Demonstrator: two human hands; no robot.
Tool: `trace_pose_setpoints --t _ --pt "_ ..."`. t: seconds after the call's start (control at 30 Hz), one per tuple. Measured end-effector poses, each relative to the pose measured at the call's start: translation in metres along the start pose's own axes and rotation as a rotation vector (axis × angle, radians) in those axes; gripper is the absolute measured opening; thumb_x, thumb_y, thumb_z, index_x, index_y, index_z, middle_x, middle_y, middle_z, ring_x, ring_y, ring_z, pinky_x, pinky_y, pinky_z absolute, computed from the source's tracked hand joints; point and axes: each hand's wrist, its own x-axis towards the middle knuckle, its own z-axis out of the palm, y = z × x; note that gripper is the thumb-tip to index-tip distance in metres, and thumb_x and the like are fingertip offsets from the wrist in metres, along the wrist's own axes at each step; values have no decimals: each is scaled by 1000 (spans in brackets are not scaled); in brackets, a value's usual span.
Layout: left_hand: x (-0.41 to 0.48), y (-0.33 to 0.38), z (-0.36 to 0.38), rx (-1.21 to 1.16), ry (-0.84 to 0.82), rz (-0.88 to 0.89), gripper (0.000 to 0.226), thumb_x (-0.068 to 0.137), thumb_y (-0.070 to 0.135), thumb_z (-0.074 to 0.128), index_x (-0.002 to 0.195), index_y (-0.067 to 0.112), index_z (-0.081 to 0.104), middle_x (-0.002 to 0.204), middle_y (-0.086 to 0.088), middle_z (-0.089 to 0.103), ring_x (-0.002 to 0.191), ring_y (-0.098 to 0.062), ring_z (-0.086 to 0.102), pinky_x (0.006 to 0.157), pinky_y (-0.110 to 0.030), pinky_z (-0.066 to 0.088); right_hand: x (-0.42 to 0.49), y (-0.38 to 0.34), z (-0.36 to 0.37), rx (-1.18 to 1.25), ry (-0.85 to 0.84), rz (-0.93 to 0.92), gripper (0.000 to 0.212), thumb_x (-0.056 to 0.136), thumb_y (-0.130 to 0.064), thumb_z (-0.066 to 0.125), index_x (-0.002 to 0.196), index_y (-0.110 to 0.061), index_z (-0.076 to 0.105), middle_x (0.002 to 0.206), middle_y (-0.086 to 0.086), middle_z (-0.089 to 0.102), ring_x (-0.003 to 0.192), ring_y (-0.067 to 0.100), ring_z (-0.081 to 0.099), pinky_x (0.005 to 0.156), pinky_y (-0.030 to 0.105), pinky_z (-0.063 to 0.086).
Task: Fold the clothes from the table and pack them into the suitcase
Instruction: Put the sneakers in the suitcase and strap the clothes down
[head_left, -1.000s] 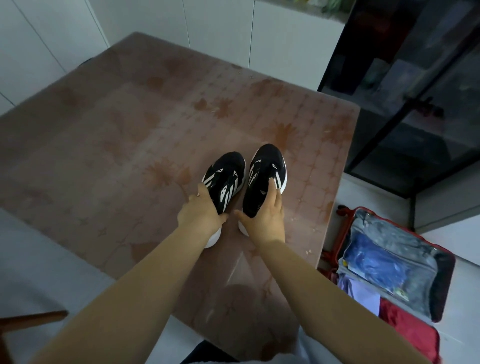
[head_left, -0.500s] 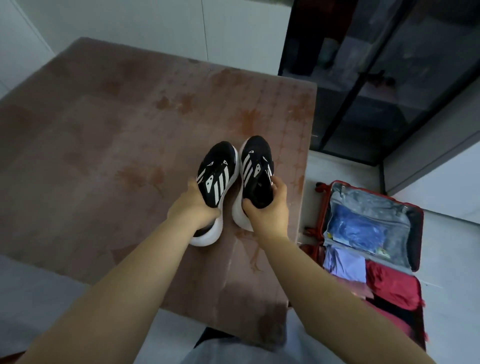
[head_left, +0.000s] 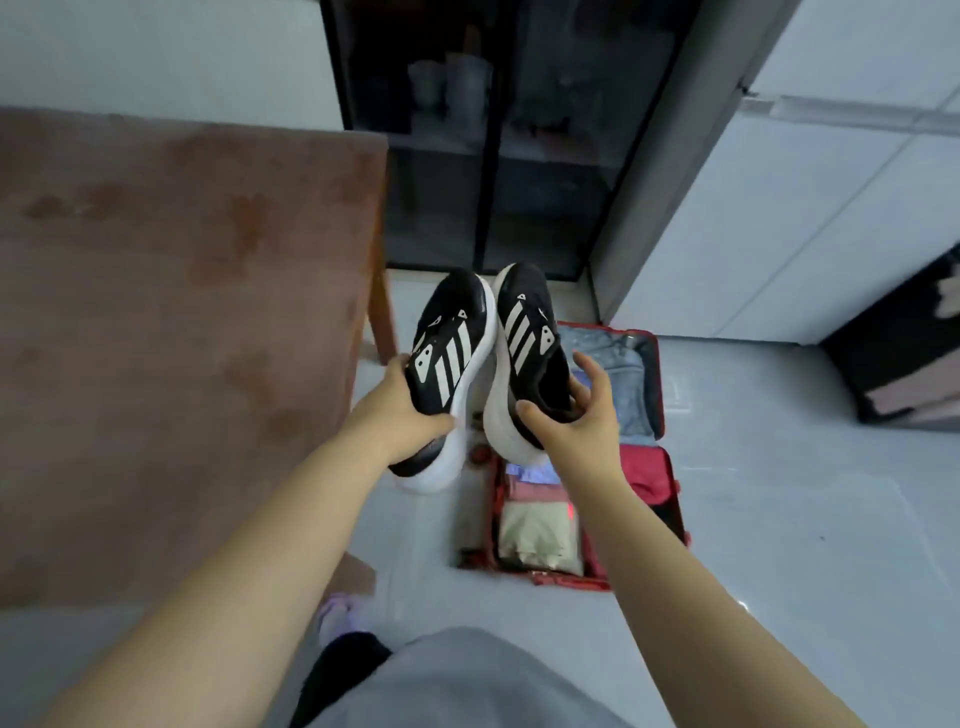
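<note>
In the head view, the left hand (head_left: 402, 415) gripped the left-hand shoe (head_left: 447, 358) around its heel, fingers curled under the white sole. The right hand (head_left: 576, 421) grasped the right-hand shoe (head_left: 524, 343) at the heel too, thumb against the sole and fingers hooked over the collar. Both shoes were in the air, toes pointing away, soles nearly touching, past the table (head_left: 156, 312) edge and above the open suitcase (head_left: 660, 374) on the floor. Held by the heels and paired like that, they seemed ready to go in together as one compact bundle.

A folded beige garment (head_left: 530, 530) and a red garment (head_left: 644, 467) lay in the near half of the case. The shoes and the right forearm covered much of its middle, so free space there could not be judged. The far half's contents were blurred behind a pale liner. The dark cabinet (head_left: 493, 156) beyond showed only dim shapes. No clothes showed on the visible part of the table.
</note>
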Motion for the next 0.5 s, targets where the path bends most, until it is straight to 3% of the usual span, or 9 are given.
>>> trace_pose_setpoints --t 0.2,0.3,0.5 --pt "-30 56 154 -64 -168 -15 80 75 25 75 139 20 28 130 -3 52 103 -20 48 84 -29 37 -14 46 -164 -72 25 130 75 76 -4 73 136 -30 35 110 -17 60 102 4 62 93 30 51" --pt "-33 63 196 -2 -209 -31 82 72 24 77 139 20 29 132 -2 51 113 -23 51 90 -31 40 -18 65 -220 -62 36 212 73 75 -2 74 134 -30 40 111 -10 63 98 4 64 84 20 54" --pt "-14 57 228 278 -268 -22 84 73 28 77 140 22 26 129 -4 54 112 -27 53 86 -31 40 -4 104 -284 0 50 382 77 71 -2 77 134 -29 42 116 5 63 103 21 64 91 42 52"
